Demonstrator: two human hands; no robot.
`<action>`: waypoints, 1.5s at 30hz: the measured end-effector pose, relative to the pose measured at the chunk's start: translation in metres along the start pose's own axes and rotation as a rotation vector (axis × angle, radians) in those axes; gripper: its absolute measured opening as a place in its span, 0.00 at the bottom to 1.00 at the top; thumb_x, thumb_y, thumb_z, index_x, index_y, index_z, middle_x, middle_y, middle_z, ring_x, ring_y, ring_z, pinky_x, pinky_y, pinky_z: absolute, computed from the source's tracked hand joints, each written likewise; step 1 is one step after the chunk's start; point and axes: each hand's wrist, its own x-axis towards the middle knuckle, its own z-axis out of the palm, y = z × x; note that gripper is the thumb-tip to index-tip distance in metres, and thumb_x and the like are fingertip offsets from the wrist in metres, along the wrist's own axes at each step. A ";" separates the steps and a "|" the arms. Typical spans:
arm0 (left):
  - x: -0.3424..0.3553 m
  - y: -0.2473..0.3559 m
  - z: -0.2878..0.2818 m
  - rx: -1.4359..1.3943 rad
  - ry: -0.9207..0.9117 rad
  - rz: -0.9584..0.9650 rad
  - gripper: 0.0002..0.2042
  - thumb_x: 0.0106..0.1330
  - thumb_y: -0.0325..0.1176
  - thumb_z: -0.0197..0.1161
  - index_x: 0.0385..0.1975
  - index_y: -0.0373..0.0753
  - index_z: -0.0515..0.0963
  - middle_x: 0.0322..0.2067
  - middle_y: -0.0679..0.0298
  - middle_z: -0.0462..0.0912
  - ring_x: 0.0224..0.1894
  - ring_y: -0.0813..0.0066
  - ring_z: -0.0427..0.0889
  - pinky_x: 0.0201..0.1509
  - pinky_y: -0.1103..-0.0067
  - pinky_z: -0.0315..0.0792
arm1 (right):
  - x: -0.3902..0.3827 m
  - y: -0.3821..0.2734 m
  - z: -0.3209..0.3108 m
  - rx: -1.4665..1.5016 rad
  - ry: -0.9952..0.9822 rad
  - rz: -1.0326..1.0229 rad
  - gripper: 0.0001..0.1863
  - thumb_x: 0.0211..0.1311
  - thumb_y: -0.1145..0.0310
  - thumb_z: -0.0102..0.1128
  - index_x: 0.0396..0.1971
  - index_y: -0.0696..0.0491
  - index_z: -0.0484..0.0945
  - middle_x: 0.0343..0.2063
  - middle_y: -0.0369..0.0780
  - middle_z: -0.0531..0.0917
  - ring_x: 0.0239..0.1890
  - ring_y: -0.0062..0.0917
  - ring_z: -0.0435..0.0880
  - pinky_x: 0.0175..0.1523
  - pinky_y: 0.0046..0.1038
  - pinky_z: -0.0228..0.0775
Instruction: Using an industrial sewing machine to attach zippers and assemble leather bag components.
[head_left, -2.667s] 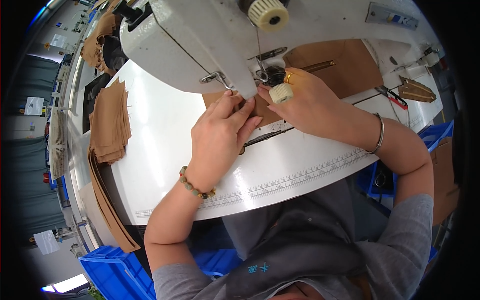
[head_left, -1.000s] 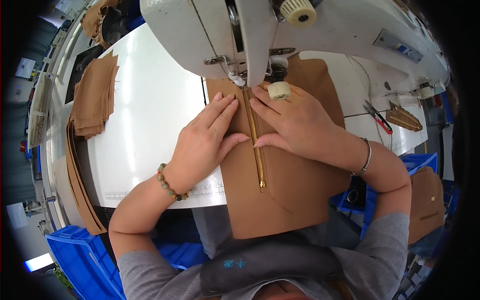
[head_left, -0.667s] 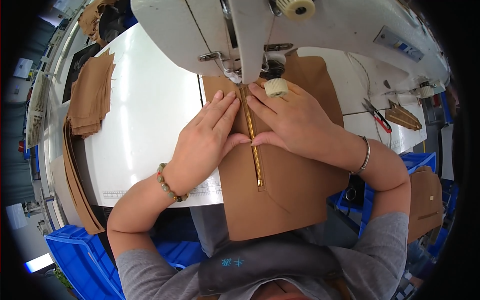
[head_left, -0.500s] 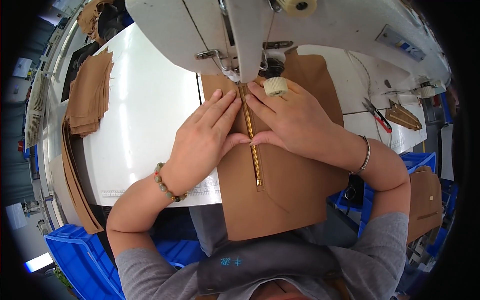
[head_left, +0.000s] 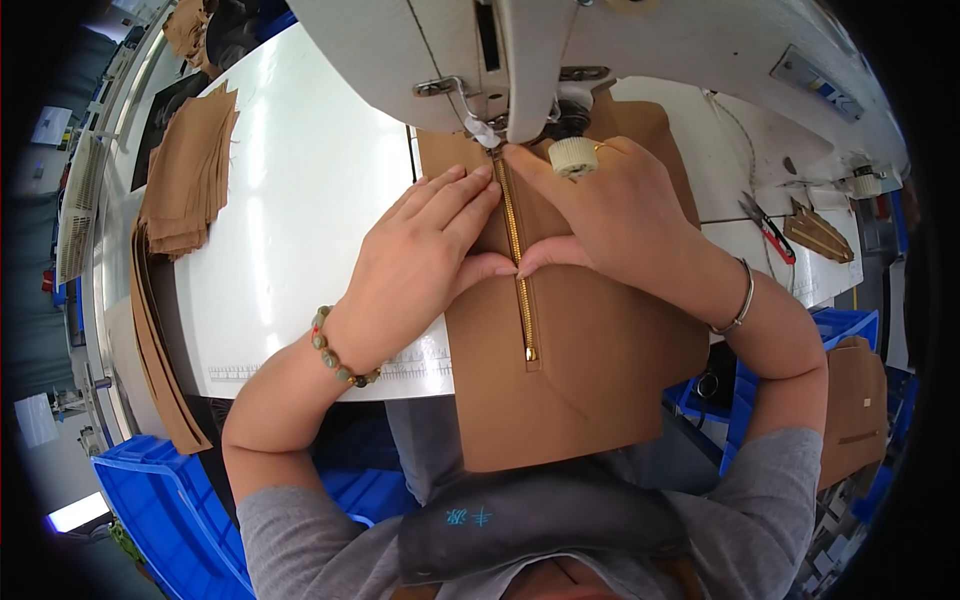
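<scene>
A brown panel (head_left: 590, 370) with a long gold zipper (head_left: 526, 325) in a stitched opening lies under the sewing machine's presser foot (head_left: 492, 142). My left hand (head_left: 410, 260) rests on the panel left of the zipper, fingers stretched out, thumb reaching to the zipper. My right hand (head_left: 615, 220) lies on the panel right of it, open, with the index finger extended to beside the presser foot and the thumb at the zipper, meeting my left thumb. Some right fingers are partly hidden near the cream knob (head_left: 573, 156) on the white machine (head_left: 650, 40).
Brown cut pieces (head_left: 185, 170) are stacked on the white table (head_left: 280, 150) at left, beside long brown strips (head_left: 160, 340). Red-handled snips (head_left: 770, 230) and a small brown piece (head_left: 818, 235) lie at right. Blue bins (head_left: 160, 500) and another brown panel (head_left: 850, 420) are below the table.
Since the oldest frame, the zippered panel has come toward me over the table edge. In the last half second, my right index finger has moved up to the presser foot, its other fingers bending.
</scene>
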 end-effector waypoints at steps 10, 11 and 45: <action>-0.004 0.000 0.003 -0.212 0.043 -0.173 0.31 0.59 0.42 0.75 0.62 0.35 0.78 0.64 0.54 0.79 0.60 0.55 0.83 0.61 0.68 0.80 | -0.001 0.004 0.011 0.082 0.118 -0.078 0.42 0.41 0.35 0.73 0.48 0.55 0.83 0.42 0.39 0.82 0.50 0.31 0.82 0.52 0.32 0.75; -0.004 0.001 0.004 -0.208 0.042 -0.171 0.31 0.59 0.42 0.75 0.62 0.35 0.78 0.64 0.54 0.79 0.60 0.55 0.83 0.61 0.68 0.80 | -0.002 0.004 0.011 0.124 0.106 -0.078 0.44 0.41 0.34 0.72 0.50 0.57 0.83 0.43 0.40 0.82 0.51 0.32 0.82 0.54 0.32 0.75; 0.005 -0.001 0.003 0.069 0.028 0.005 0.32 0.58 0.48 0.73 0.58 0.32 0.80 0.61 0.58 0.82 0.64 0.57 0.79 0.66 0.67 0.75 | 0.002 0.008 0.013 0.057 0.090 -0.105 0.43 0.40 0.32 0.72 0.45 0.57 0.82 0.38 0.40 0.83 0.49 0.32 0.82 0.60 0.34 0.70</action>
